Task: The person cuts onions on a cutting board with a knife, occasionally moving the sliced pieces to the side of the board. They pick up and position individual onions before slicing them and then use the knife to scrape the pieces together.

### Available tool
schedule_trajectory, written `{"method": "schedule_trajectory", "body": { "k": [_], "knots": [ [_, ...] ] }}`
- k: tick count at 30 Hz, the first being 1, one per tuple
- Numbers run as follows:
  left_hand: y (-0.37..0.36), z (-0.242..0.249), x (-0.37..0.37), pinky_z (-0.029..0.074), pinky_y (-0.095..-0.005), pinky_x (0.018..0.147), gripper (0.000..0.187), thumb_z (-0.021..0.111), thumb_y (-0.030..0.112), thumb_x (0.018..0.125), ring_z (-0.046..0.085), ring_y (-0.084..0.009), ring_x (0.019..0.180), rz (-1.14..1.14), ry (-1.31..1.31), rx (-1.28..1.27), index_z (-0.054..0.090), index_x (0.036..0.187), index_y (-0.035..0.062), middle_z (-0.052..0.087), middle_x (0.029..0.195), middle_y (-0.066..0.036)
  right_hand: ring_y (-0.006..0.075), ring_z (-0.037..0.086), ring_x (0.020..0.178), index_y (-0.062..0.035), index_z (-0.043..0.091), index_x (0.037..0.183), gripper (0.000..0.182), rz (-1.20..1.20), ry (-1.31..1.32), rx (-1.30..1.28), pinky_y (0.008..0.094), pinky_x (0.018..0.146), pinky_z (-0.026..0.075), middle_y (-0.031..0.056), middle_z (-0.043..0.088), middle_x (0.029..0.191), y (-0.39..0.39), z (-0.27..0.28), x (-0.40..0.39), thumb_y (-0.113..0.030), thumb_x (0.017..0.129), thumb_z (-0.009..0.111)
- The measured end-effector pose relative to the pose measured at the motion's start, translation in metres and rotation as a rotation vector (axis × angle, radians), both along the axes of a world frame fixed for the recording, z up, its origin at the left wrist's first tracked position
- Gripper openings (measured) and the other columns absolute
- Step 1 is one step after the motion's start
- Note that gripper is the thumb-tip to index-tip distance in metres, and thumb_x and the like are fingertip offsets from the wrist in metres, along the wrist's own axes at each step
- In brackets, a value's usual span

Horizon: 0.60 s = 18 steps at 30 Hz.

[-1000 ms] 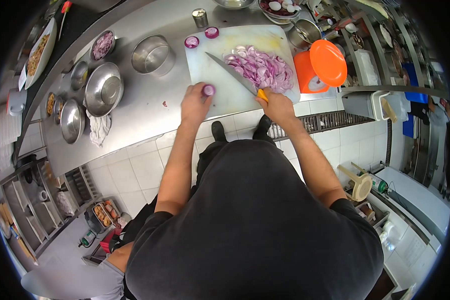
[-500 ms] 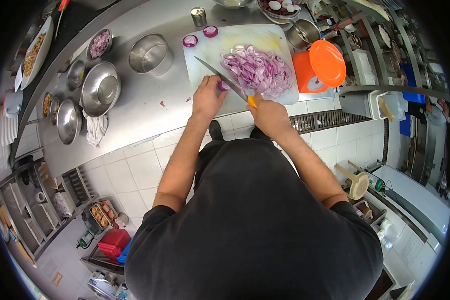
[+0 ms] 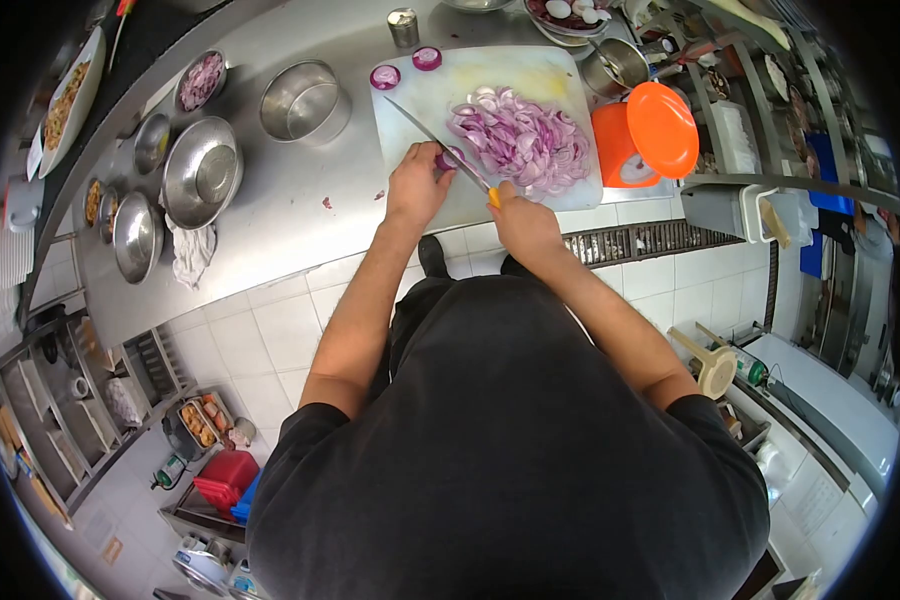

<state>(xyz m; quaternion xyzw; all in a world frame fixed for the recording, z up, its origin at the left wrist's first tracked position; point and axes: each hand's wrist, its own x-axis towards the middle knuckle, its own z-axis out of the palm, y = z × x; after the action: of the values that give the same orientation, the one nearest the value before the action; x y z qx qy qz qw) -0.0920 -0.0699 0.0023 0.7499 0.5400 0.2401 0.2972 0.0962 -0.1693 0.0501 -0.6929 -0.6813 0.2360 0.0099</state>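
My left hand (image 3: 417, 184) is closed on a piece of red onion (image 3: 450, 158) at the near left part of the white cutting board (image 3: 410, 120). With its fingers wrapped round the yellow handle, my right hand (image 3: 525, 226) grips a knife (image 3: 432, 137). The long blade slants up and left across the board, right against the onion piece. A heap of sliced red onion (image 3: 520, 142) lies on the board just beyond the blade. Two onion halves (image 3: 385, 77) rest by the board's far left corner, cut faces up.
An orange container (image 3: 625, 145) with a round orange lid stands right of the board. To the left are an empty steel pot (image 3: 305, 103), several steel bowls (image 3: 202, 172), a bowl of chopped onion (image 3: 201, 81) and a white cloth (image 3: 193, 255). A steel cup (image 3: 403, 27) stands behind the board.
My right hand has drawn the knife slightly back and left along the onion piece. The left hand keeps its hold. The whole view has shifted a little.
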Motion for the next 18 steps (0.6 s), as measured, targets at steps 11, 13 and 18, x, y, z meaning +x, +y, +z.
{"method": "schedule_trajectory", "body": {
  "k": [11, 13, 18],
  "knots": [
    [0.004, -0.001, -0.003, 0.059, -0.0394, 0.084, 0.036, 0.087, 0.01, 0.082, 0.072, -0.0277, 0.093, -0.03, -0.025, -0.051, 0.067, 0.111, 0.0023, 0.071, 0.104, -0.012, 0.0415, 0.076, 0.088, 0.001, 0.053, 0.119, 0.029, -0.014, 0.014, -0.059, 0.053, 0.077, 0.059, 0.0223, 0.077, 0.093, 0.012, -0.017, -0.012, -0.026, 0.108, 0.056],
    [0.005, 0.004, 0.0, 0.059, -0.0426, 0.087, 0.036, 0.086, 0.009, 0.082, 0.072, -0.0315, 0.1, -0.018, -0.011, -0.117, 0.066, 0.112, 0.0037, 0.07, 0.11, -0.013, 0.0422, 0.076, 0.089, 0.0013, 0.054, 0.12, 0.031, -0.029, 0.025, -0.056, 0.0531, 0.078, 0.059, 0.023, 0.077, 0.094, 0.018, -0.02, -0.014, -0.027, 0.108, 0.057],
    [-0.006, -0.001, 0.01, 0.056, -0.0462, 0.094, 0.041, 0.084, 0.014, 0.083, 0.068, -0.0357, 0.106, -0.032, -0.012, 0.057, 0.064, 0.117, 0.0056, 0.067, 0.116, -0.014, 0.0441, 0.076, 0.089, 0.0016, 0.057, 0.123, 0.038, -0.066, 0.069, -0.051, 0.0544, 0.079, 0.058, 0.024, 0.076, 0.095, 0.018, -0.018, -0.003, -0.031, 0.106, 0.061]
  ]
}}
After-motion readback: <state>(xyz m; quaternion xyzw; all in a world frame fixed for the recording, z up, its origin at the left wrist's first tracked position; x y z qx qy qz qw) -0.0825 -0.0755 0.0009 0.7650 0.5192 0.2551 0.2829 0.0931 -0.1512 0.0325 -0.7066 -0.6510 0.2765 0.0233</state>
